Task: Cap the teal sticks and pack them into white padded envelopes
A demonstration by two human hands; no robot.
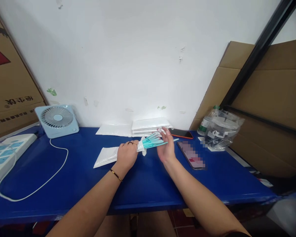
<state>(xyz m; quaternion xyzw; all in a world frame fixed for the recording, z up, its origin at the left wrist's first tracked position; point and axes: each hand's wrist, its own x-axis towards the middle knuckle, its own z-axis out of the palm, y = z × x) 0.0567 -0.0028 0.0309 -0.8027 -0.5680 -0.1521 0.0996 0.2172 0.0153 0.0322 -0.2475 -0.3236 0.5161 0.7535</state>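
Note:
My left hand (127, 154) is closed around a white plastic packet (106, 156) above the blue table. Out of the packet's torn right end fans a bundle of thin teal sticks (151, 141) with paler tips. My right hand (166, 148) is at those tips, palm turned toward them, its fingers apart and slightly curled. One stick reaches out past the right thumb. Whether the right fingers touch the tips is hard to make out. Behind the hands, a stack of similar white packets (150, 124) lies against the wall, with another flat white packet (114, 129) to its left.
A light-blue fan (57, 120) and a white power strip (12, 153) stand at the left, with a white cable (66, 161) looping over the table (88, 191). To the right are two phones (191, 154), a bottle (205, 123) and a clear plastic bag (222, 130).

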